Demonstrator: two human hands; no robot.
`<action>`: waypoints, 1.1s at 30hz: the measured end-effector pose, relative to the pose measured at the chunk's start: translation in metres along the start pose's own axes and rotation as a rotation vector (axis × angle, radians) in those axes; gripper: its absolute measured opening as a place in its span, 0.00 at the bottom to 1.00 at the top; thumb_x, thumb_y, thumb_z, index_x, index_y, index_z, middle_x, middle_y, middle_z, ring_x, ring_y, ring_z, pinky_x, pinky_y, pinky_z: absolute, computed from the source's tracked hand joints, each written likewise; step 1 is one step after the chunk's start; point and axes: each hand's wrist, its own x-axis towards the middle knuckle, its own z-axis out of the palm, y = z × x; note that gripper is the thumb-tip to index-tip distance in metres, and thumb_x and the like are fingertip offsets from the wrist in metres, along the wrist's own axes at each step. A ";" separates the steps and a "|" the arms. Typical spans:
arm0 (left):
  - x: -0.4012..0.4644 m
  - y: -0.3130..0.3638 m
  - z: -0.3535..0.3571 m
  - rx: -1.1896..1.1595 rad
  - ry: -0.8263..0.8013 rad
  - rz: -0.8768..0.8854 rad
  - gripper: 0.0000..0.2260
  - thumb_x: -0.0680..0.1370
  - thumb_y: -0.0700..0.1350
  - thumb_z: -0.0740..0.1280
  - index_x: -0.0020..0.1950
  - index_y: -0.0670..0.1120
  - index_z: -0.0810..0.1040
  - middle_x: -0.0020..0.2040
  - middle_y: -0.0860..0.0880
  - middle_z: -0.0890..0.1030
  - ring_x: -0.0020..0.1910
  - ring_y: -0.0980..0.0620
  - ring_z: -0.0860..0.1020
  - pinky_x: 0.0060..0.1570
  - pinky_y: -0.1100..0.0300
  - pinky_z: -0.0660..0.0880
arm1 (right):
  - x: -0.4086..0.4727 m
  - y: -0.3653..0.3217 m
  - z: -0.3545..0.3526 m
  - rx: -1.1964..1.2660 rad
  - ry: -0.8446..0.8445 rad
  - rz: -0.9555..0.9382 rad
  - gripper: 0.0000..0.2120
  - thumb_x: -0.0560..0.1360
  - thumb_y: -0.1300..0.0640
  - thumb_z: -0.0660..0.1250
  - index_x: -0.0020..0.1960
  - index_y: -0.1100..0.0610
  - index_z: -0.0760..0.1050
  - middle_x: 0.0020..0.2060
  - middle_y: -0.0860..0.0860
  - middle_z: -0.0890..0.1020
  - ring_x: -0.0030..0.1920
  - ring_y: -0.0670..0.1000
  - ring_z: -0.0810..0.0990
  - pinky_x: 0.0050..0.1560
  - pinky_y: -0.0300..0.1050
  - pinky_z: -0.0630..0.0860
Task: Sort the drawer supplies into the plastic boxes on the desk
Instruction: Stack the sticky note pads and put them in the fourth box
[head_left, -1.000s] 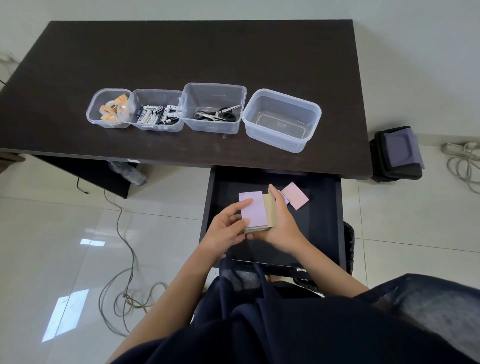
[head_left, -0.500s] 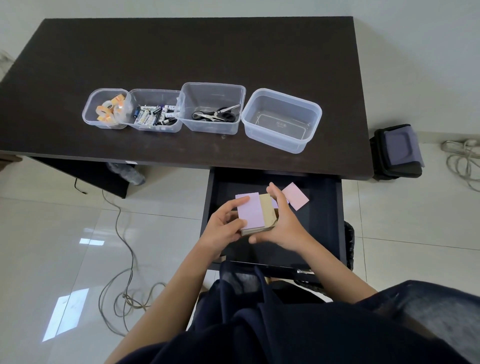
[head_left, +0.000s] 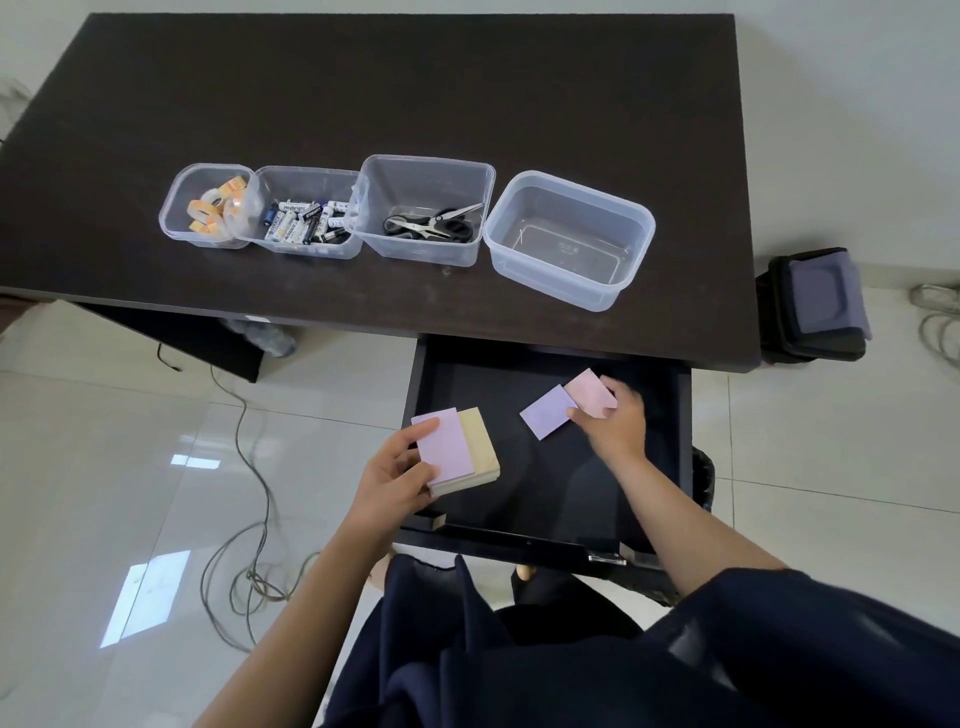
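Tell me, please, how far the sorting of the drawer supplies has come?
Done: orange tape rolls, batteries and black-handled scissors sit in three clear plastic boxes. In hand: the left hand holds a stack of lilac and cream sticky-note pads; the right hand touches a loose pink pad beside a lilac one. Left: the fourth clear box is empty.

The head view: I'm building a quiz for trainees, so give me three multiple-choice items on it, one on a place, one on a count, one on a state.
1. Where are the scissors?
A. the open drawer
B. third box from the left
C. the floor

2. How many plastic boxes stand on the desk?
A. two
B. six
C. four

3. What is the left hand doing?
A. holding a stack of note pads
B. resting on the desk
C. gripping scissors

Key: 1 B, they lie inside that box. 2 C, four in a row. 3 A, fingers and thumb clasp the stack.
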 end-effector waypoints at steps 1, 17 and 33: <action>-0.001 -0.001 -0.001 -0.009 0.004 -0.006 0.20 0.77 0.33 0.60 0.61 0.54 0.76 0.56 0.45 0.77 0.51 0.47 0.77 0.48 0.54 0.79 | 0.007 0.005 0.002 -0.024 0.014 0.016 0.31 0.66 0.61 0.76 0.67 0.53 0.70 0.65 0.54 0.69 0.59 0.55 0.75 0.54 0.44 0.71; 0.003 -0.010 0.011 -0.001 0.032 -0.027 0.20 0.77 0.33 0.59 0.60 0.56 0.76 0.56 0.45 0.78 0.52 0.46 0.77 0.53 0.47 0.77 | -0.009 0.005 0.002 -0.015 0.167 0.021 0.17 0.69 0.70 0.69 0.54 0.56 0.77 0.55 0.56 0.69 0.43 0.53 0.75 0.49 0.38 0.72; 0.029 0.013 0.059 0.070 -0.309 0.121 0.24 0.76 0.30 0.62 0.60 0.59 0.74 0.51 0.50 0.78 0.49 0.53 0.78 0.45 0.58 0.78 | -0.090 -0.117 -0.060 0.539 -0.222 -0.121 0.10 0.70 0.69 0.71 0.44 0.55 0.79 0.40 0.53 0.85 0.44 0.51 0.83 0.40 0.46 0.79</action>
